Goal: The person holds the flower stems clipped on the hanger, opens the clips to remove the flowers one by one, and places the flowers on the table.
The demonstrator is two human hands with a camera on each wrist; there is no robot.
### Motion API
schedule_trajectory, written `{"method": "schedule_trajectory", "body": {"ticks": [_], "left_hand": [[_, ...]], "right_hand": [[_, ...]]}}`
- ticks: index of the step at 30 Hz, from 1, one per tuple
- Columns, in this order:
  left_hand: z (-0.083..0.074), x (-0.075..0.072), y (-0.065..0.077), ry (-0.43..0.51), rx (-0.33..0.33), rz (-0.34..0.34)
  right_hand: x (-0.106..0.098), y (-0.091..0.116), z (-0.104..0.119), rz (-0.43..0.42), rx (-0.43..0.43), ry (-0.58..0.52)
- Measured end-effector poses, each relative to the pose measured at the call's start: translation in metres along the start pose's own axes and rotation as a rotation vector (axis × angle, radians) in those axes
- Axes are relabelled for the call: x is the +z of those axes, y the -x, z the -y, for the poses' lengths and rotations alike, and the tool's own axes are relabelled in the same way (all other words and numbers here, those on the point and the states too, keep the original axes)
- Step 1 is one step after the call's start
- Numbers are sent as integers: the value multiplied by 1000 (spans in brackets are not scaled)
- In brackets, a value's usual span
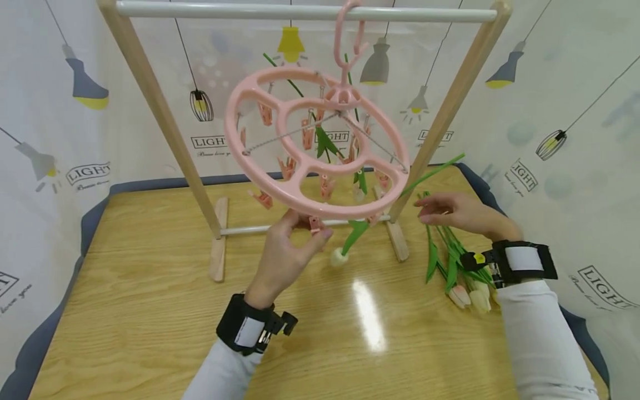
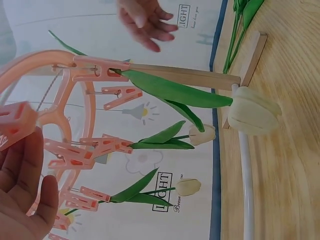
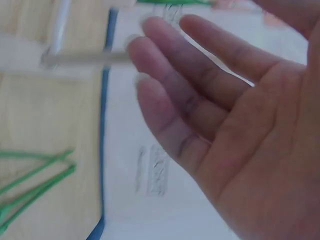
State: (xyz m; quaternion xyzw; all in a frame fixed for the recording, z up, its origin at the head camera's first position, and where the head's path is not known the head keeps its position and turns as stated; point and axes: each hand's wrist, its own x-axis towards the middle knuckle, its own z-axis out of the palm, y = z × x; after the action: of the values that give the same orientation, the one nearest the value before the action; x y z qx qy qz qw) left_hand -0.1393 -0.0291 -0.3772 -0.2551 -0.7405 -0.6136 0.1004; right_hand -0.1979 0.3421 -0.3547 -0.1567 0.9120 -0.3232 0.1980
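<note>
A pink round clip hanger (image 1: 280, 189) hangs by its hook from a rack's top bar. My left hand (image 1: 287, 255) is at its near rim, fingertips right at a dangling pink clip (image 2: 17, 122); the thumb stands apart from that clip. White tulips hang heads down from other clips, one tulip (image 2: 255, 111) nearest, its stem in the jaws of a clip (image 2: 100, 69). My right hand (image 1: 457, 214) holds nothing, its fingers (image 3: 165, 110) loosely bent. In the head view it overlaps the stems of a tulip bunch (image 1: 452, 261) on the table.
The rack has wooden side posts (image 1: 157, 105), a white top bar (image 1: 425, 15) and feet (image 1: 218, 244) on the wooden table (image 1: 150, 322). A printed curtain (image 1: 40, 111) with lamp drawings surrounds the table's back and sides.
</note>
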Motion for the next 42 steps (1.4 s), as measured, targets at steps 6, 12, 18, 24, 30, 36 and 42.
{"method": "schedule_trajectory", "body": {"ticks": [6,12,18,24,30,36,42], "left_hand": [[1,0,1,16,72,-45],[6,-1,2,69,158,-121],[9,-1,2,109,164,-123],[14,1,5,137,-51,-116],[19,9,5,116,-291,-33],[20,22,8,-83,-487,188],[16,31,6,-179,-481,267]], "right_hand": [[14,-8,36,29,-104,15],[28,-14,60,47,-101,-103],[35,-16,69,-13,-184,-207],[39,-17,76,-79,-204,-205],[44,-17,80,-101,-143,-125],[52,-18,85,-90,-129,-115],[58,-16,87,-134,-198,-78]]}}
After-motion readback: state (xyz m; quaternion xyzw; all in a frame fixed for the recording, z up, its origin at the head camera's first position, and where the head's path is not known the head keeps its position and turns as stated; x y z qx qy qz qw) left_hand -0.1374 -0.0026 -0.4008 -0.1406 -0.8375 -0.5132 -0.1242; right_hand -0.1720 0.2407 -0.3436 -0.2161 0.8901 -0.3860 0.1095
